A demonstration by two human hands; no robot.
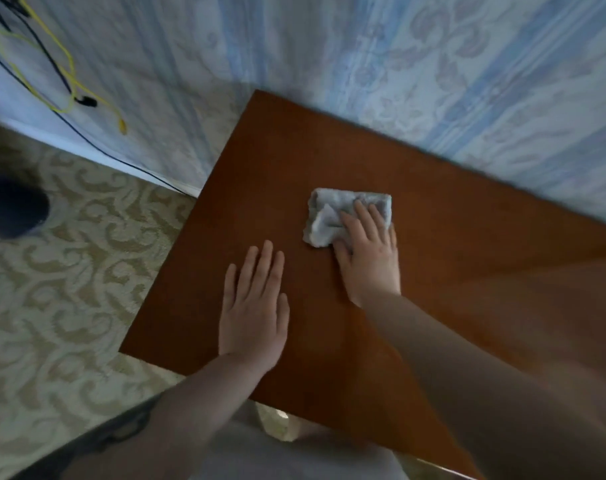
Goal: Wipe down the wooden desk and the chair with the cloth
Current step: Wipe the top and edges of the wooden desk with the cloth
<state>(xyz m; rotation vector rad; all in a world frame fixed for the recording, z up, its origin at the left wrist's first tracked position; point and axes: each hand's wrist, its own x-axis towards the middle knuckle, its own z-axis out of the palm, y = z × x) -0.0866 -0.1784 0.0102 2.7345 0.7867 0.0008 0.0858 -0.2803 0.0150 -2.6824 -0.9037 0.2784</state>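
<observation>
I see a reddish-brown wooden desk with a smooth, bare top (433, 289) filling the centre and right of the frame, its far edge pushed against a wall papered in pale blue stripes with a faint floral pattern (433, 81). To the left of the desk lies a cream floor covering with beige scrollwork (69, 289). In the upper left of the frame I count two cables against the wall: one thin yellow cable (64, 74) looping down, and one dark cable (45, 57) running diagonally toward the skirting. A dark rounded object (12, 209) sits at the left edge, too blurred for me to identify.

I count one light grey terry cloth, folded and rumpled (329, 216), lying on the desk just above the frame's centre, near the wall edge. The right hand (371, 251) lies on the cloth's right part, fingers straight and pressing it flat to the wood. The left hand (255, 306) rests palm down on the bare desk, lower left of the cloth and apart from it, fingers straight and together, holding nothing. Two bare forearms enter from the bottom.
</observation>
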